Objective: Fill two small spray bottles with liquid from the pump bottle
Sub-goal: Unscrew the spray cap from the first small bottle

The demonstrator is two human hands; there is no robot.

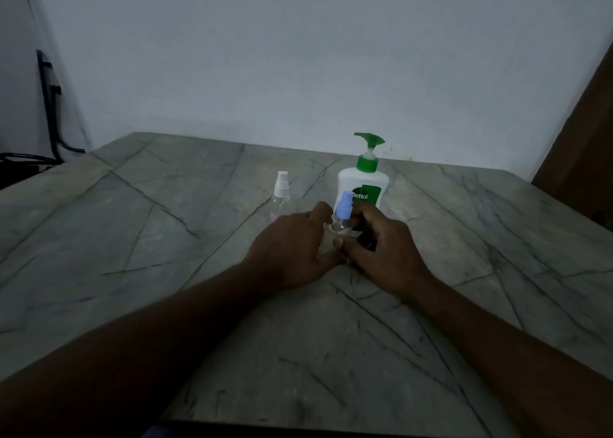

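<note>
Forearms: We see the left forearm (149,338) and the right forearm (497,338) come in from the bottom corners, bare, and draw together toward the middle of the desk.
Desk: Its grey-green stone top (166,271) has dark veins and carries all three bottles.
Left hand: The left hand (292,248) lies knuckles up, just left of the small bottle. Its fingers curl against that bottle's left side, so we read its grip as narrow and closed on the bottle.
Right hand: The right hand (381,248) mirrors it from the other side. The thumb crosses low in front of the bottle and the fingers wrap behind it. This grip too holds the bottle.
Blue-topped spray bottle: The blue-topped spray bottle (341,220) stands upright between the two hands, clear-bodied, with its spray head on. We cannot tell whether it holds any liquid.
White-topped spray bottle: The white-topped spray bottle (281,198) stands upright a little farther back and to the left. No hand touches it. It is clear, with a printed label low on its body.
Pump bottle: The Dettol pump bottle (363,185) stands directly behind the held bottle. It is white with a green collar and a green pump, and the nozzle points left.
Background: Behind the desk is a pale wall (298,56). A black cable (49,105) runs down its left corner, and a brown wooden panel (583,139) leans in at the right edge.
</note>
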